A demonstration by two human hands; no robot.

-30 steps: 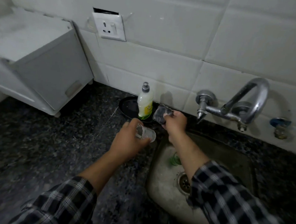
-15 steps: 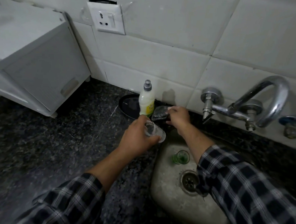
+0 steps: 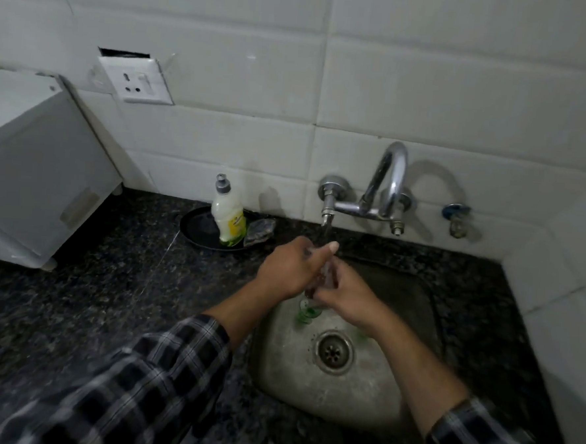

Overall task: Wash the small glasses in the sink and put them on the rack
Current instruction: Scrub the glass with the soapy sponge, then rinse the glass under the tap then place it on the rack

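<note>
Both my hands meet over the steel sink [image 3: 370,398], right under the tap spout [image 3: 326,217], where water runs down. My left hand [image 3: 288,269] grips a small clear glass [image 3: 326,275], mostly hidden between the fingers. My right hand [image 3: 345,293] presses against the same glass from the right. A small green glass [image 3: 308,313] stands in the sink just below the hands, partly covered by them. No rack is in view.
A dish soap bottle [image 3: 228,214] and a scrub pad [image 3: 260,228] sit on a black tray [image 3: 195,228] left of the tap. A white appliance [image 3: 37,178] stands far left on the dark granite counter [image 3: 108,296]. The drain [image 3: 333,351] lies mid-sink.
My right hand put the scrub pad down on the tray and came to the glass. My left hand carried the glass right, under the tap. Water now runs.
</note>
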